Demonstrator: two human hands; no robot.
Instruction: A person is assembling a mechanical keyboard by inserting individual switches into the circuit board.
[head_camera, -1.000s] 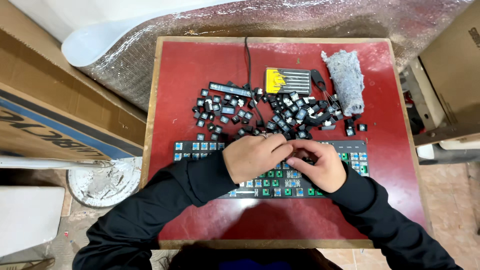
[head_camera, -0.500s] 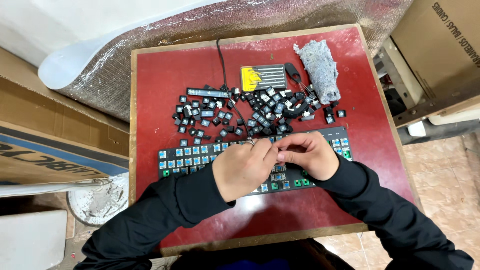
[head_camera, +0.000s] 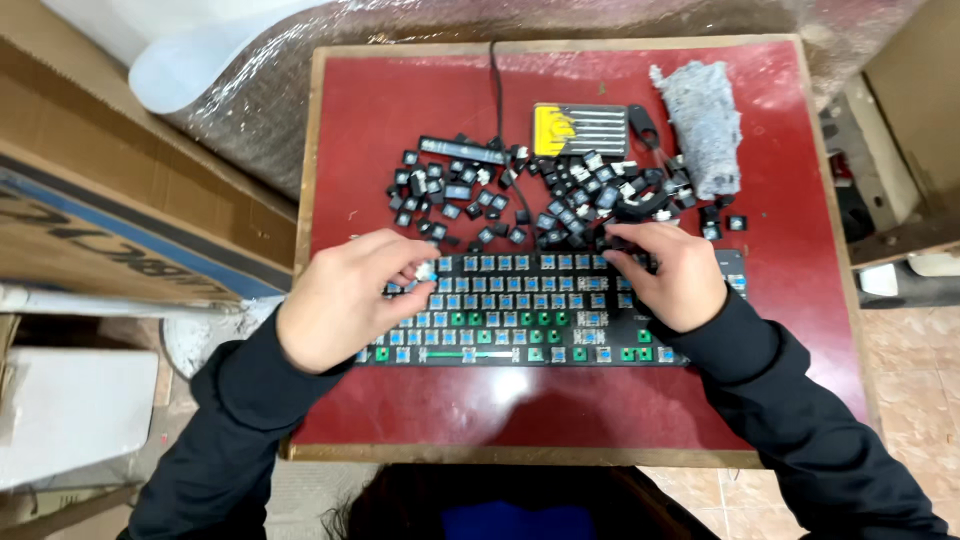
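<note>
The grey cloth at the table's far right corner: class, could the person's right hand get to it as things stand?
Probably yes. The right hand rests on the keyboard, and only loose keycaps lie between it and the grey cloth.

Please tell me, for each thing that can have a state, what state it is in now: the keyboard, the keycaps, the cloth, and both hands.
keyboard: caps off, switches bare
keycaps: loose, heaped on the red table behind the keyboard
cloth: crumpled, at the far right corner
left hand: fingers pinched on a small pale piece over the keyboard's left end
right hand: resting on the keyboard's right end, fingertips at the keycaps
</note>
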